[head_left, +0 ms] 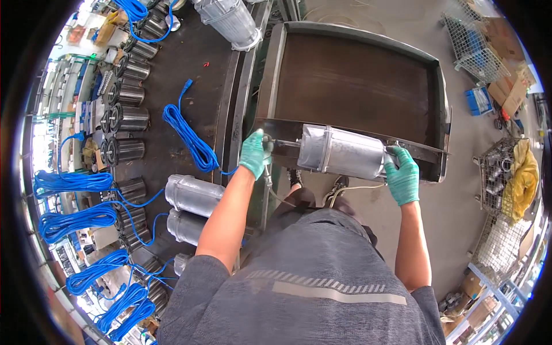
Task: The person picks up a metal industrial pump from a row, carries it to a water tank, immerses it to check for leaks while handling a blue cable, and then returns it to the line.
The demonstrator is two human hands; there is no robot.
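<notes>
A silver cylindrical metal housing (352, 150) lies sideways on the near rim of a metal tray, in front of my body. My left hand (253, 154), in a green glove, is closed around a dark hose-fed hand tool (268, 145). The tool's shaft (286, 143) points at the housing's left end; whether the tip touches it I cannot tell. My right hand (402, 177), also gloved in green, grips the housing's right end, its fingertips hidden partly at the edge. From below the left hand a hose with a metal fitting (268, 179) hangs down.
The brown-floored metal tray (445, 109) stands ahead. On the dark workbench (190, 46) at left are coiled blue cables (192, 138), several shiny cylinders (129, 118) and more silver housings (195, 194). Wire baskets (474, 49) and a blue crate (479, 101) stand on the right.
</notes>
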